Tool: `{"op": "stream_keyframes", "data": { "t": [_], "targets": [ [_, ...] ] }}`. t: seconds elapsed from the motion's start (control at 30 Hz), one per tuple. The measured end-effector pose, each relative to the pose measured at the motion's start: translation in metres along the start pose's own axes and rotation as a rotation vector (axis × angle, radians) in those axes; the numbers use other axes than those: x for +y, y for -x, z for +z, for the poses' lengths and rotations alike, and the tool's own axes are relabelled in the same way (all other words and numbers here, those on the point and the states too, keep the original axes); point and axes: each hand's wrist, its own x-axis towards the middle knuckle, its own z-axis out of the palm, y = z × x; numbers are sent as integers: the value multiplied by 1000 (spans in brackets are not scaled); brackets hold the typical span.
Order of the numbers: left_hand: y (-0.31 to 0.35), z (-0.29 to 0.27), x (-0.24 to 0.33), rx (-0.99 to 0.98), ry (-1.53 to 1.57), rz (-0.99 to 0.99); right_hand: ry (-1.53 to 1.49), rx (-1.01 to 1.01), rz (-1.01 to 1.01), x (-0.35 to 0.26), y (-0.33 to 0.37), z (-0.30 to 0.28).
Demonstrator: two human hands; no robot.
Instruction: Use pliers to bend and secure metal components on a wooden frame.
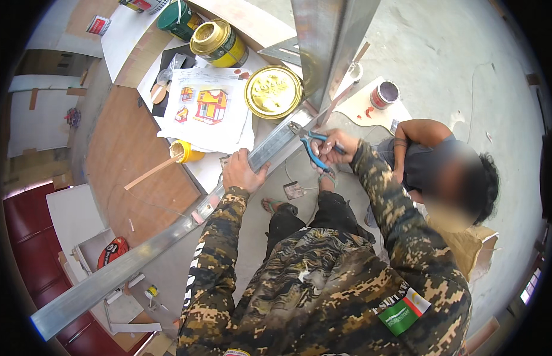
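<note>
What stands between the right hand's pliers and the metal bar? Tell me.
Nothing visible: the right hand holds the pliers with their tip over the metal bar. Whether they touch, I can't tell.

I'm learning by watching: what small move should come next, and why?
Perhaps set the pliers squarely on the metal bar before squeezing: their head appears right by it, the right hand holds their handles, and the left hand rests on the bar.

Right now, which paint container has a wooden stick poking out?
The small yellow tub, near the printed drawings: the wooden stick comes out of its open mouth. None shows in the green bucket or the gold-lidded can.
</note>
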Motion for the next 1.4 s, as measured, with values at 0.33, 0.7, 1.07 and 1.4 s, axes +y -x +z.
{"op": "stream_keyframes", "data": {
  "t": [0.33, 0.7, 1.07, 1.4],
  "targets": [
    [-1, -6, 0, -8, 8, -32, -355, 200, -429, 95, -72, 76],
    [0, -4, -9, 8, -15, -25, -304, 225, -288, 72, -49, 61],
    [0, -4, -6, 27, -2, 4, -218, 221, -325, 69, -42, 57],
    [-1, -3, -10, 2, 32, -34, -293, 293, -338, 79, -53, 65]
  ]
}}
